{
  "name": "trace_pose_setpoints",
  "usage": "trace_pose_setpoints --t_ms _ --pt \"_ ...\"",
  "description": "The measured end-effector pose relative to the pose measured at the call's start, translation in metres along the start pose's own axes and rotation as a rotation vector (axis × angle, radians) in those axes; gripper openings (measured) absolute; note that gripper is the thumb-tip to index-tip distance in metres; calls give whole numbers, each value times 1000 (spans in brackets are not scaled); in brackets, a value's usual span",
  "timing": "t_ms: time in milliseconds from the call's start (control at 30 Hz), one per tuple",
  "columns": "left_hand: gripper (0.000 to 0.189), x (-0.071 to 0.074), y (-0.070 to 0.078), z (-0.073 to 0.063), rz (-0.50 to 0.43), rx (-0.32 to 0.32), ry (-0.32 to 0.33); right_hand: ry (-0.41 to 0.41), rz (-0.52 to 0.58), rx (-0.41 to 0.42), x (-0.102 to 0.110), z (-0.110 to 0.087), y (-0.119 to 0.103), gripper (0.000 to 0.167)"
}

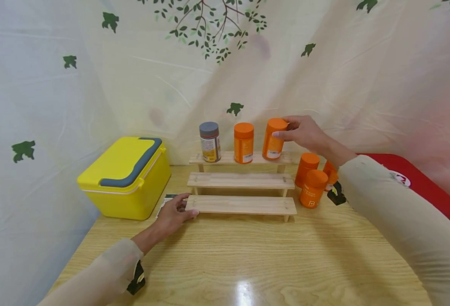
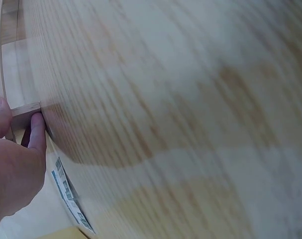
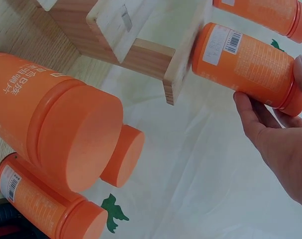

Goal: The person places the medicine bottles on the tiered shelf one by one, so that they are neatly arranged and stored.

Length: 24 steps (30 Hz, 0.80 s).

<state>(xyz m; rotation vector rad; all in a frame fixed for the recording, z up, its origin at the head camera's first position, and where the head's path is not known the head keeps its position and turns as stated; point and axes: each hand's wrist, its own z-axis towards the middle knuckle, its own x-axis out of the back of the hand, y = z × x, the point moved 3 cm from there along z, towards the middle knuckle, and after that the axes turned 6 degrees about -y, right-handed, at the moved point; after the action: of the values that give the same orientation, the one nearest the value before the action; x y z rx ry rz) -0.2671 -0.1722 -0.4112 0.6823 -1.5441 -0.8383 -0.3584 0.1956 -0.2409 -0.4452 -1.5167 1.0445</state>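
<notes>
A three-step wooden rack [image 1: 244, 205] stands on the table. My right hand [image 1: 305, 132] grips an orange bottle [image 1: 273, 145] at the right end of the top step, thumb in front and fingers behind. That bottle's base meets the step in the right wrist view, where the hand [image 3: 277, 144] holds it near its lid. Another orange bottle [image 1: 243, 144] and a grey-lidded bottle [image 1: 210, 143] stand farther left on the same step. With thumb and fingers, my left hand [image 1: 172, 216] pinches the left end of the lowest step; the left wrist view shows this hand [image 2: 19, 167] close up.
Several orange bottles [image 1: 314, 189] stand on the table right of the rack, under my right forearm. A yellow box [image 1: 121, 170] with a grey handle sits at the left. A red case [image 1: 420, 182] lies at the right. A printed card [image 2: 71, 196] lies by the left hand.
</notes>
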Motion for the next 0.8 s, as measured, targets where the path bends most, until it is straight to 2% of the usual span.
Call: trace_pose_setpoints --t_ms 433,800 --pt "62 1 2 0 2 -1 -3 -47 -42 -20 -2 5 -2 59" --pt "63 0 0 0 4 -4 -3 -73 -28 -36 -5 7 -3 55"
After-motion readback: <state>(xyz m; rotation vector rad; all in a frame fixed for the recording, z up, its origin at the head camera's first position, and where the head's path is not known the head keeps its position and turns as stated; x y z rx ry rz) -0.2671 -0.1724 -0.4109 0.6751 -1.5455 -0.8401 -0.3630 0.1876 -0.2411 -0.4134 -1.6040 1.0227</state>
